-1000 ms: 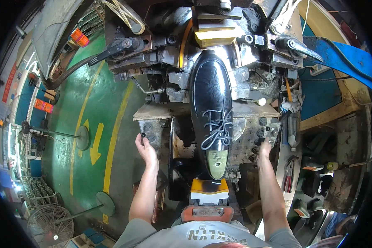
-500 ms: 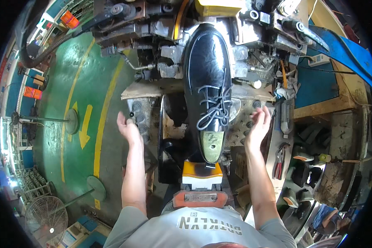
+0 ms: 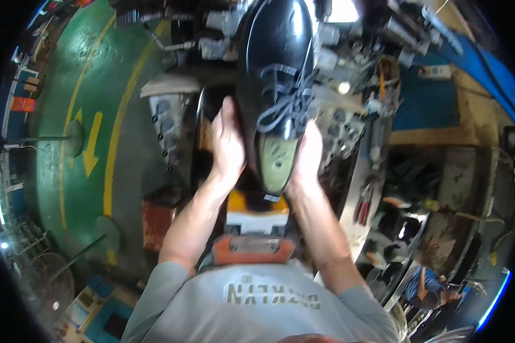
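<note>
A shiny black lace-up shoe [image 3: 277, 46] stands toe-away in front of me on the machine. Its grey laces [image 3: 289, 103] are tied in a bow, and a green heel piece with a dark hole [image 3: 277, 154] shows at the near end. My left hand [image 3: 229, 140] is beside the shoe's left heel side, fingers stretched forward and palm turned toward it. Close against the right heel side, my right hand [image 3: 309, 151] has its fingers extended, partly blurred. Whether either palm presses on the shoe I cannot tell.
An orange-and-white block [image 3: 257, 214] sits just below the heel. Metal machine parts [image 3: 349, 63] surround the shoe's far end. Red-handled pliers [image 3: 362, 208] lie on a ledge at right, with more shoes beyond. On the left, green floor [image 3: 88, 200] carries yellow markings.
Both my hands have moved inward from wide apart to either side of the shoe's heel. The view has shifted, so the shoe and machine appear higher and slightly left.
</note>
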Motion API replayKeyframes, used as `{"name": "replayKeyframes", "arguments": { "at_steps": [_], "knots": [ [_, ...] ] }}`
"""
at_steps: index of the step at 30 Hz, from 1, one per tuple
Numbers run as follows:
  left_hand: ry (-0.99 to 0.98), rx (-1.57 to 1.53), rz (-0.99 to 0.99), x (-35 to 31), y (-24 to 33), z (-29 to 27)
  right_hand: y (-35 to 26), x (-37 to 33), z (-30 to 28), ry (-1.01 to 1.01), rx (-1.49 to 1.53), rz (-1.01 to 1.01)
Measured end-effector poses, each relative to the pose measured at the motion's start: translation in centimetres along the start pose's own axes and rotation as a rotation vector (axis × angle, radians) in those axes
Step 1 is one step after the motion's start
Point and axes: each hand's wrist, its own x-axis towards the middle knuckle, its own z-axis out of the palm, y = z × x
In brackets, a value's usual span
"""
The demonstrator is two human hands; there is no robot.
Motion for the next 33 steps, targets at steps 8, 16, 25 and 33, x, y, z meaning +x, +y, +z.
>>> {"name": "replayKeyframes", "arguments": {
  "at_steps": [8,16,25,33],
  "knots": [
    [0.107,0.196,0.008,-0.3,-2.9,-2.4,-0.1,0.0,-0.7,0.074,-0.444,-0.396],
    [0.011,0.488,0.194,-2.4,-7.3,-8.8,0.0,0.7,-0.1,-0.010,-0.347,-0.330],
    [0.116,0.586,-0.183,-14.4,-10.8,-19.3,0.4,-0.5,-9.7,0.116,-0.298,-0.272],
    [0.231,0.790,-0.315,-14.2,-16.7,-17.3,1.5,-2.3,-18.1,0.202,-0.260,-0.230]
  ]
}}
